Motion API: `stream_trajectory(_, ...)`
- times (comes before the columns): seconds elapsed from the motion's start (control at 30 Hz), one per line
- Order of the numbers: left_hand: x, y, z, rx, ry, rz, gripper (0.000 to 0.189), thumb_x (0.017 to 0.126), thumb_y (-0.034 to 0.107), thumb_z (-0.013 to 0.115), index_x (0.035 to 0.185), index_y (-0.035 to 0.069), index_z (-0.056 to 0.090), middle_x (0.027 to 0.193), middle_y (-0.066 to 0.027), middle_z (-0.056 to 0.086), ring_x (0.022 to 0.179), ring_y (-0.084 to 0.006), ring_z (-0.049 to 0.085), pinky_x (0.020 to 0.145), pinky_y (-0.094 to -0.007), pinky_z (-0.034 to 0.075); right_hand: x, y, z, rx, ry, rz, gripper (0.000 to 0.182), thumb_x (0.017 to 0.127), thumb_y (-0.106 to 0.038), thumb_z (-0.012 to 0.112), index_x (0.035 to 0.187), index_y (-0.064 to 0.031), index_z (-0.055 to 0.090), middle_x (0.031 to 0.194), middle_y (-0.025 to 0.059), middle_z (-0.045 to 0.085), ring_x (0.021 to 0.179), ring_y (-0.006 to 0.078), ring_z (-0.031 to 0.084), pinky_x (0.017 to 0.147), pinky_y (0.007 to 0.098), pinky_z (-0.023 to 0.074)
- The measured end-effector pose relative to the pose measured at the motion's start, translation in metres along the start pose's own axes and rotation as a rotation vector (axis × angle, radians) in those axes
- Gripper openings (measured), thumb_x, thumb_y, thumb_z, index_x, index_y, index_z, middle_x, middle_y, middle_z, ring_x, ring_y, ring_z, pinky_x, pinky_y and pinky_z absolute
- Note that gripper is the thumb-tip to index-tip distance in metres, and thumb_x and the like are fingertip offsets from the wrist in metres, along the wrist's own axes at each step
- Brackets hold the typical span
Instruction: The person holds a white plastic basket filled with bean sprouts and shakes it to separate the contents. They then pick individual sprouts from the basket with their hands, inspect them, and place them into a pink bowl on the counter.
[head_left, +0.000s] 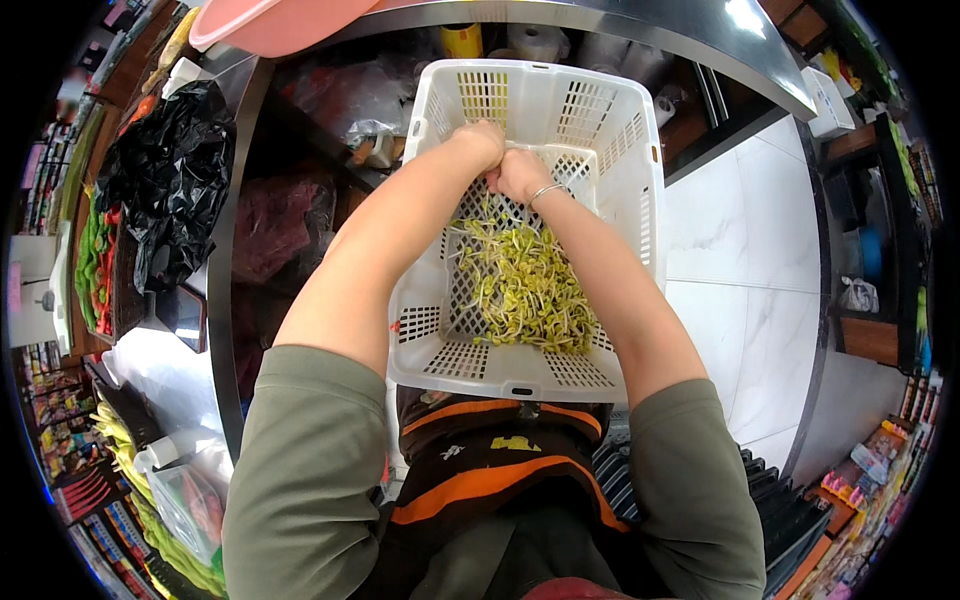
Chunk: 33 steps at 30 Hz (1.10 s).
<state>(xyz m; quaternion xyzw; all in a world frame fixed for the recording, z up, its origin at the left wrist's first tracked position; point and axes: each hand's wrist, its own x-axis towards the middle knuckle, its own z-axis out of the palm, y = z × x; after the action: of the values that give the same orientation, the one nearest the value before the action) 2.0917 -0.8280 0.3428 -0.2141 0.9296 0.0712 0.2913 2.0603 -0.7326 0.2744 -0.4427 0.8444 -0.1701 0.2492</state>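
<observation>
A white plastic basket (628, 196) with slotted walls and a lattice floor is in front of my body. A loose heap of bean sprouts (529, 289), yellow-green at the heads with pale stems, covers part of its floor on the side nearer me. Beyond the heap, my left hand (480, 142) and my right hand (523, 174) meet over the far part of the basket. Their fingers curl inward and are mostly hidden, so any sprout between them cannot be made out. A bracelet (546, 193) circles my right wrist.
A steel-edged counter (585, 21) with shelves below curves behind the basket. The pink basin (277, 22) overhangs its top left. A black plastic bag (176, 180) lies on the left counter near green and red peppers (97, 266). Black crates (784, 510) stand at lower right.
</observation>
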Motion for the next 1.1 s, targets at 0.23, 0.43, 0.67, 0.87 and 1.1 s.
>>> stream_trajectory(0.23, -0.001, 0.0, 0.002, 0.04, 0.024, 0.003, 0.024, 0.06, -0.004, 0.073, 0.083, -0.003, 0.07, 0.081, -0.0162, 0.069, 0.069, -0.023, 0.069, 0.059, -0.0333, 0.056, -0.012, -0.008, -0.013, -0.069, -0.01, -0.001, 0.028, 0.077, -0.021, 0.059, 0.097, -0.0031, 0.068, 0.109, 0.0189, 0.062, 0.099, 0.0332, 0.061, 0.086, 0.0401, 0.0498)
stream_trajectory(0.43, -0.015, 0.0, -0.028, 0.072, -0.022, -0.029, 0.025, 0.062, -0.003, 0.07, 0.087, 0.002, 0.071, 0.087, -0.013, 0.069, 0.078, -0.022, 0.068, 0.067, -0.0319, 0.055, -0.005, -0.015, -0.042, -0.16, -0.126, 0.016, 0.031, 0.074, -0.017, 0.059, 0.098, 0.0019, 0.066, 0.103, 0.0241, 0.063, 0.097, 0.0347, 0.062, 0.085, 0.04, 0.0506)
stream_trajectory(0.67, -0.03, -0.022, -0.063, -0.253, -0.032, 0.165, 0.012, 0.068, 0.0, 0.066, 0.079, 0.002, 0.07, 0.071, -0.0086, 0.068, 0.06, -0.0148, 0.066, 0.057, -0.0299, 0.055, -0.029, -0.018, -0.109, 0.483, -0.332, -0.047, 0.016, 0.072, -0.007, 0.064, 0.088, -0.0029, 0.065, 0.072, 0.0029, 0.062, 0.059, 0.0096, 0.057, 0.054, 0.0236, 0.0481)
stream_trajectory(0.87, -0.093, -0.044, -0.095, -0.479, 0.124, 0.342, 0.01, 0.08, 0.006, 0.062, 0.086, -0.001, 0.067, 0.076, -0.006, 0.066, 0.066, -0.0107, 0.063, 0.066, -0.0249, 0.055, -0.058, -0.028, -0.146, 0.727, -0.403, -0.027, 0.013, 0.086, -0.009, 0.059, 0.098, -0.0037, 0.063, 0.082, -0.0015, 0.064, 0.068, 0.003, 0.057, 0.059, 0.0172, 0.0484)
stream_trajectory(1.1, -0.151, -0.084, -0.132, -0.789, 0.29, 0.471, 0.023, 0.093, 0.02, 0.055, 0.103, 0.0, 0.06, 0.087, -0.002, 0.062, 0.076, -0.0068, 0.06, 0.069, -0.0208, 0.053, -0.091, -0.079, -0.153, 0.807, -0.411, -0.185, 0.017, 0.087, -0.018, 0.062, 0.097, -0.0039, 0.064, 0.081, -0.0009, 0.064, 0.07, 0.0041, 0.058, 0.061, 0.018, 0.0494)
